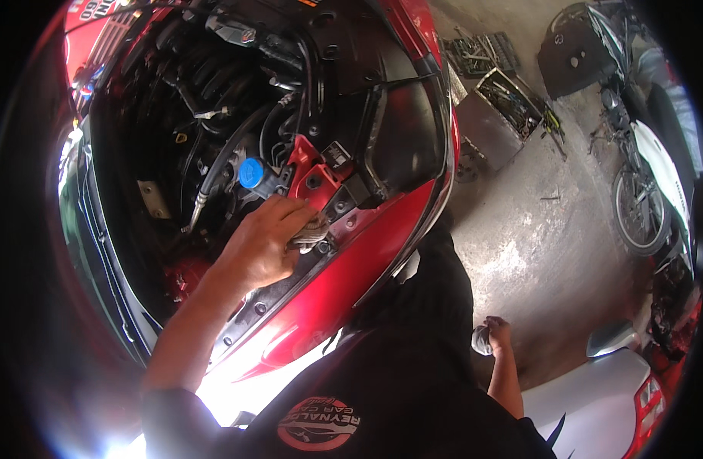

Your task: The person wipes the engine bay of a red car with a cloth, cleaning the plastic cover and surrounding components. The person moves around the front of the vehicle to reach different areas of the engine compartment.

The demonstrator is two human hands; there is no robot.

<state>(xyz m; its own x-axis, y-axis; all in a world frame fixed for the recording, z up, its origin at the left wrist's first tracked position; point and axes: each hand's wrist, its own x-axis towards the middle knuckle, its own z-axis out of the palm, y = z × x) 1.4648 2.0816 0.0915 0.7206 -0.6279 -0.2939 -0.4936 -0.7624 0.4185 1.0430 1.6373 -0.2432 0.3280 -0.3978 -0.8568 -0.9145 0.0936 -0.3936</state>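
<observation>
My left hand (269, 239) reaches over the red fender (328, 275) into the open engine bay of a red car. Its fingers are closed around a crumpled grey cloth (313, 234), pressed against the black inner edge of the fender. Just beyond the fingers are a blue reservoir cap (251, 174) and a red painted metal bracket (311, 172) with a dark bolt. Low at my right side, away from the car, my right hand (500, 333) is closed on a small greyish bundle (482, 341), apparently cloth; its exact kind is unclear.
On the concrete floor (512, 264) to the right stand an open metal toolbox (495, 141) and a tray of tools (483, 53). A motorcycle (649, 183) is at the far right. Behind my right arm is a silver vehicle (596, 398) with a red tail light (648, 409).
</observation>
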